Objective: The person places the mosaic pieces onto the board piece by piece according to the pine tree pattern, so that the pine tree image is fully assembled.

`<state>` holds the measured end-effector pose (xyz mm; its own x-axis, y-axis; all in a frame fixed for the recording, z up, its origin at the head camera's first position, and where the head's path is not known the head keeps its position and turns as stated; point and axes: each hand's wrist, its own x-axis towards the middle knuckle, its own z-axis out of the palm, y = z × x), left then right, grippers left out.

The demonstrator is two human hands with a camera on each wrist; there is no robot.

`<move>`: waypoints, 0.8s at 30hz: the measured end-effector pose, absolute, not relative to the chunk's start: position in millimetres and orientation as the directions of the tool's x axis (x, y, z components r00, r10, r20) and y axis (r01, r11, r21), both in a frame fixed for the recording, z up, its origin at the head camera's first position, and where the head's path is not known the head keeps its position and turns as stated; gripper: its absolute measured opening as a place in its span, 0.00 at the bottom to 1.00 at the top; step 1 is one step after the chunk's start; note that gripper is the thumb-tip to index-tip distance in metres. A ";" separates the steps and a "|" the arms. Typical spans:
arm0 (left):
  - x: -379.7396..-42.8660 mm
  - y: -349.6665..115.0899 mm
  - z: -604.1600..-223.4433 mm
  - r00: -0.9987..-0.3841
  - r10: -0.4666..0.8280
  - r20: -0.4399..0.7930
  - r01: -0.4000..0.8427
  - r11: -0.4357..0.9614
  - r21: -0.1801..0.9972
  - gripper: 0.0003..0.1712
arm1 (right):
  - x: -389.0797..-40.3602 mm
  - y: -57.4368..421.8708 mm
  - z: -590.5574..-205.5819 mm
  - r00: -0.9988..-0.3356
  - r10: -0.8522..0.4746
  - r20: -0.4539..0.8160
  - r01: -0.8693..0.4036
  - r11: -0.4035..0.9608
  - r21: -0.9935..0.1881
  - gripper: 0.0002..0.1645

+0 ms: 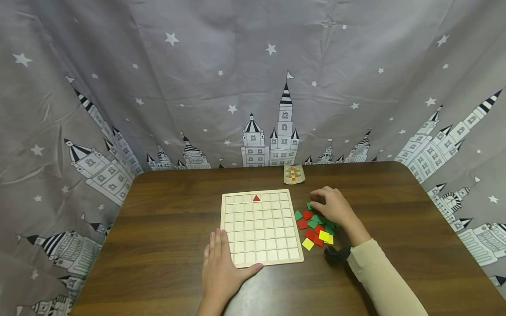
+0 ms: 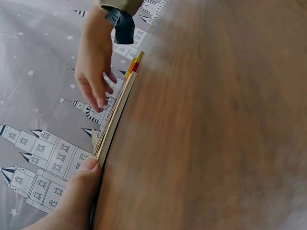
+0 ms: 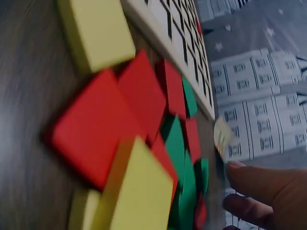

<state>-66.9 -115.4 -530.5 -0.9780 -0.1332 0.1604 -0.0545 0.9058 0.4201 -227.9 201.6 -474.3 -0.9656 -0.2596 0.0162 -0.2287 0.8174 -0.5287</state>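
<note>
A wooden grid board (image 1: pixel 258 235) lies on the table, with one red triangle (image 1: pixel 256 198) in a cell of its top row. My left hand (image 1: pixel 222 270) rests at the board's near left corner, fingers straight along the left side and thumb by the front edge. To the board's right lies a loose heap of red squares (image 1: pixel 302 224), green pieces (image 1: pixel 312 224) and yellow squares (image 1: pixel 308 244). Over the heap's far end hovers my right hand (image 1: pixel 334 205), its fingers loosely bent. Nothing shows in its grasp, though the fingertips partly cover a green piece.
Behind the board, a small pattern card (image 1: pixel 294 174) with coloured shapes lies near the table's back edge. A grey curtain (image 1: pixel 189 87) printed with castles and stars hangs behind the brown table (image 1: pixel 166 245). A dark strap (image 1: pixel 337 254) is around the right wrist.
</note>
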 end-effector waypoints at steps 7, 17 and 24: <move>-66.0 -115.8 -528.2 -0.983 -0.127 0.135 -0.059 0.905 0.421 0.84 | -227.9 209.2 -481.0 -0.960 -0.279 0.000 -0.238 0.819 -0.521 0.15; -66.7 -115.8 -529.6 -0.980 -0.135 0.145 -0.061 0.903 0.426 0.84 | -231.4 204.2 -486.7 -0.955 -0.297 -0.016 -0.245 0.814 -0.527 0.12; -66.6 -115.8 -528.5 -0.977 -0.136 0.166 -0.053 0.902 0.428 0.83 | -234.0 203.4 -487.7 -0.950 -0.314 -0.004 -0.262 0.798 -0.543 0.20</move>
